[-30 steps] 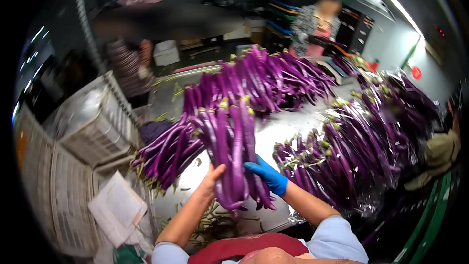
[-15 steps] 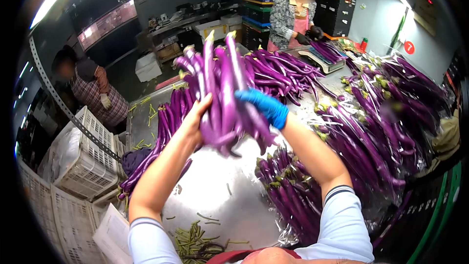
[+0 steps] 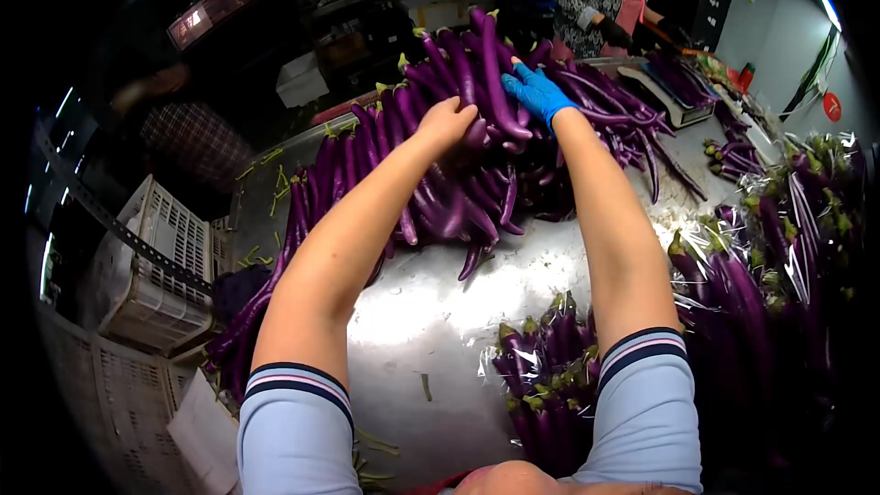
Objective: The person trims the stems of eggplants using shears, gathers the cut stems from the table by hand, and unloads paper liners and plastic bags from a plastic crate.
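Note:
A wide heap of long purple eggplants (image 3: 403, 119) lies across the far part of the metal table, stems mostly pointing away from me. My bare left hand (image 3: 447, 122) is at the heap's middle, its fingers curled against eggplants; their tips are partly hidden. To its right, my right hand (image 3: 538, 94) wears a blue glove. Its fingers are stretched out, lying along the side of one upright-leaning eggplant (image 3: 497, 82) on top. Clear-wrapped eggplant bundles (image 3: 550, 348) sit beneath my right forearm.
More wrapped eggplants (image 3: 797, 247) fill the right side. A scale (image 3: 674, 101) bearing eggplants stands at the far right, near a co-worker in a pink apron (image 3: 628, 23). White crates (image 3: 165, 266) stand left of the table. Another person (image 3: 192, 128) is at the left. Cut stems (image 3: 376, 449) lie near me.
Both hands have moved forward and down with the raised eggplant bunch, which now rests on the heap. My gloved fingers lie flatter. The view has tilted lower.

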`<action>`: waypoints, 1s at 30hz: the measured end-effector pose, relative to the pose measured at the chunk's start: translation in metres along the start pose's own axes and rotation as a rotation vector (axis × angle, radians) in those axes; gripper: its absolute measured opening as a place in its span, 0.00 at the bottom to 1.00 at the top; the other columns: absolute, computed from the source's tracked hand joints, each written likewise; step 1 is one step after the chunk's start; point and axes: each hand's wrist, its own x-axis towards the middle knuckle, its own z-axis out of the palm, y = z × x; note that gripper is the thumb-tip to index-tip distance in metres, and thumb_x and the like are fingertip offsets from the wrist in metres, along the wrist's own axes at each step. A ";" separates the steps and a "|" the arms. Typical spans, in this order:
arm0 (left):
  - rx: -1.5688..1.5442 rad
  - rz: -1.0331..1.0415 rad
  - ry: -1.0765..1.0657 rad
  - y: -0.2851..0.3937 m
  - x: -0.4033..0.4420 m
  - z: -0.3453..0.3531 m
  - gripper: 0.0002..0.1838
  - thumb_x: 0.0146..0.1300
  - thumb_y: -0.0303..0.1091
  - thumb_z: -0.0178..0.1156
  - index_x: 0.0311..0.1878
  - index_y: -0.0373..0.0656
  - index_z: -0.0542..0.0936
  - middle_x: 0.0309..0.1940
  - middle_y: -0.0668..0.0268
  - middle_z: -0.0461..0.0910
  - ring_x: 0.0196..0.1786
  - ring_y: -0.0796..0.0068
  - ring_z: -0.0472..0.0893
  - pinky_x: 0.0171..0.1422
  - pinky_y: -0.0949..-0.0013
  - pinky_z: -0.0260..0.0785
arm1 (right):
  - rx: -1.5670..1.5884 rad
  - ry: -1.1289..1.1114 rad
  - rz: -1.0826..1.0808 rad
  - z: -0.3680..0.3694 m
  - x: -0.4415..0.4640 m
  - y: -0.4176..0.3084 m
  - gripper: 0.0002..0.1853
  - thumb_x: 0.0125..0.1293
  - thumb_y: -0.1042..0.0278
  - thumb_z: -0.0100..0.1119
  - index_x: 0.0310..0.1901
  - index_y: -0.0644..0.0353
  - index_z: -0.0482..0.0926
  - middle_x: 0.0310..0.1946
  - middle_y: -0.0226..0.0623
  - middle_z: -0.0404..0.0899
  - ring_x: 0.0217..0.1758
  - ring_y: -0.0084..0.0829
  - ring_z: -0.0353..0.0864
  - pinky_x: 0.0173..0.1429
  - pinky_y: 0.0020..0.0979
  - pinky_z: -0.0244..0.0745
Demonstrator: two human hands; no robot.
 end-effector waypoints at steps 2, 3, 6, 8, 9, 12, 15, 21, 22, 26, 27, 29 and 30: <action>-0.015 -0.048 -0.115 0.004 -0.003 -0.017 0.29 0.58 0.47 0.57 0.56 0.34 0.71 0.48 0.52 0.76 0.49 0.62 0.77 0.51 0.67 0.69 | -0.225 0.004 -0.020 -0.004 0.000 0.008 0.38 0.55 0.38 0.52 0.66 0.38 0.55 0.66 0.65 0.40 0.66 0.59 0.53 0.66 0.43 0.58; -0.073 -0.098 -0.134 0.004 -0.004 -0.020 0.28 0.57 0.46 0.58 0.55 0.35 0.72 0.48 0.52 0.77 0.49 0.62 0.77 0.52 0.67 0.69 | -0.241 -0.016 -0.032 -0.002 0.004 0.011 0.38 0.55 0.38 0.52 0.66 0.38 0.56 0.66 0.65 0.40 0.66 0.59 0.53 0.66 0.44 0.58; 0.066 -0.026 0.080 0.020 -0.025 -0.032 0.29 0.51 0.48 0.58 0.51 0.35 0.74 0.46 0.49 0.77 0.50 0.54 0.76 0.55 0.63 0.67 | -0.194 -0.025 -0.050 -0.004 0.003 0.007 0.36 0.57 0.39 0.50 0.65 0.47 0.59 0.66 0.61 0.46 0.66 0.55 0.56 0.66 0.41 0.59; 0.041 -0.001 0.076 0.015 -0.024 -0.035 0.32 0.48 0.46 0.60 0.54 0.35 0.72 0.46 0.46 0.76 0.52 0.54 0.75 0.58 0.64 0.65 | 0.039 -0.060 -0.068 -0.014 0.004 0.009 0.37 0.59 0.39 0.48 0.64 0.53 0.59 0.65 0.56 0.52 0.66 0.51 0.58 0.66 0.39 0.58; -0.107 -0.067 0.005 0.015 -0.026 -0.040 0.28 0.51 0.44 0.58 0.53 0.35 0.73 0.42 0.51 0.77 0.44 0.59 0.76 0.49 0.66 0.67 | 0.152 -0.078 -0.078 -0.019 0.004 0.010 0.37 0.59 0.39 0.47 0.64 0.56 0.59 0.64 0.54 0.55 0.66 0.49 0.58 0.67 0.37 0.57; -0.374 -0.198 -0.040 0.024 -0.043 -0.054 0.19 0.58 0.34 0.52 0.51 0.35 0.74 0.32 0.63 0.77 0.23 0.77 0.73 0.22 0.74 0.66 | -0.013 -0.030 -0.035 -0.032 0.001 -0.001 0.35 0.63 0.38 0.40 0.59 0.63 0.65 0.59 0.50 0.66 0.64 0.42 0.63 0.67 0.32 0.55; -0.424 -0.221 0.000 0.017 -0.057 -0.067 0.20 0.57 0.35 0.53 0.52 0.35 0.73 0.34 0.61 0.77 0.24 0.75 0.74 0.24 0.73 0.67 | 0.004 0.030 -0.019 -0.043 -0.015 -0.028 0.34 0.65 0.39 0.35 0.56 0.63 0.69 0.55 0.50 0.70 0.62 0.45 0.65 0.65 0.33 0.57; -0.244 0.062 0.116 -0.004 -0.147 -0.108 0.25 0.53 0.30 0.56 0.56 0.36 0.68 0.38 0.61 0.76 0.37 0.73 0.75 0.45 0.71 0.68 | 0.042 0.263 -0.134 -0.067 -0.036 -0.064 0.32 0.66 0.41 0.32 0.55 0.61 0.70 0.54 0.51 0.70 0.60 0.48 0.66 0.64 0.35 0.59; -0.294 0.039 0.066 -0.005 -0.173 -0.117 0.23 0.54 0.29 0.56 0.55 0.37 0.69 0.39 0.61 0.76 0.37 0.73 0.75 0.45 0.72 0.68 | 0.131 0.303 -0.169 -0.069 -0.033 -0.063 0.30 0.66 0.42 0.34 0.52 0.61 0.73 0.51 0.52 0.73 0.56 0.50 0.69 0.60 0.37 0.64; -0.370 -0.090 -0.099 -0.021 -0.280 -0.150 0.19 0.56 0.27 0.56 0.53 0.36 0.72 0.40 0.62 0.77 0.39 0.77 0.75 0.45 0.74 0.67 | 0.237 0.398 -0.219 -0.052 -0.050 -0.079 0.24 0.65 0.47 0.40 0.40 0.60 0.76 0.37 0.56 0.76 0.43 0.55 0.74 0.46 0.42 0.70; -0.383 -0.131 -0.106 -0.024 -0.307 -0.157 0.19 0.56 0.27 0.56 0.52 0.36 0.72 0.40 0.62 0.77 0.39 0.78 0.75 0.45 0.75 0.67 | 0.176 0.354 -0.248 -0.036 -0.062 -0.087 0.20 0.63 0.50 0.43 0.37 0.60 0.76 0.35 0.55 0.76 0.40 0.55 0.75 0.43 0.42 0.71; -0.353 -0.241 -0.138 -0.029 -0.357 -0.176 0.19 0.57 0.27 0.56 0.52 0.35 0.72 0.40 0.63 0.77 0.39 0.79 0.75 0.46 0.76 0.67 | 0.052 0.181 -0.403 -0.006 -0.121 -0.130 0.14 0.60 0.57 0.49 0.35 0.60 0.76 0.31 0.55 0.76 0.36 0.53 0.76 0.41 0.43 0.72; -0.385 -0.279 -0.109 -0.035 -0.380 -0.182 0.19 0.57 0.27 0.56 0.52 0.35 0.72 0.40 0.64 0.77 0.40 0.79 0.76 0.46 0.76 0.68 | -0.027 -0.053 -0.479 0.018 -0.140 -0.133 0.12 0.59 0.61 0.49 0.35 0.60 0.76 0.31 0.53 0.77 0.35 0.51 0.77 0.41 0.44 0.73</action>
